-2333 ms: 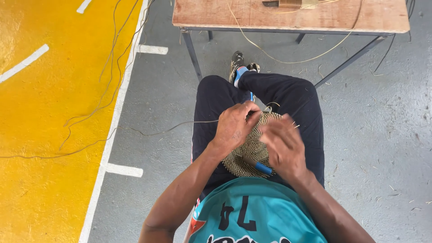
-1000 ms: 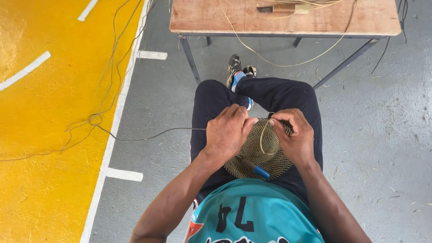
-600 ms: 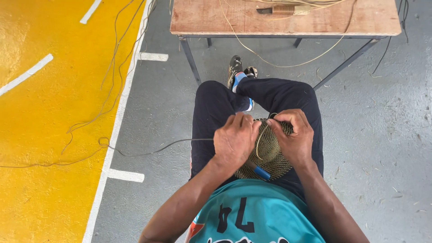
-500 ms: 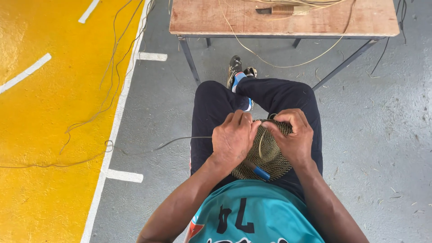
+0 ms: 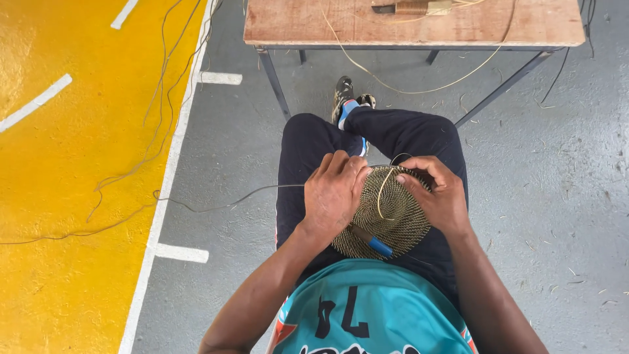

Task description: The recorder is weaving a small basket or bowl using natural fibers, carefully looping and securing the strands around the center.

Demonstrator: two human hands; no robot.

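Head view: on your lap, below the wooden table (image 5: 419, 26), your left hand (image 5: 334, 196) presses curled fingers onto the round woven disc (image 5: 386, 216); your right hand (image 5: 439, 196) pinches its rim. Keep the pale strand (image 5: 381, 190) taut.

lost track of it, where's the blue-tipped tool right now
In the head view, the blue-tipped tool lies on the woven disc in the lap, between the left hand and right hand.

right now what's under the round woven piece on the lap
The woven disc rests on the dark trousers of the crossed legs. A blue-tipped tool lies on top. The left hand and right hand cover its edges; its underside is hidden.
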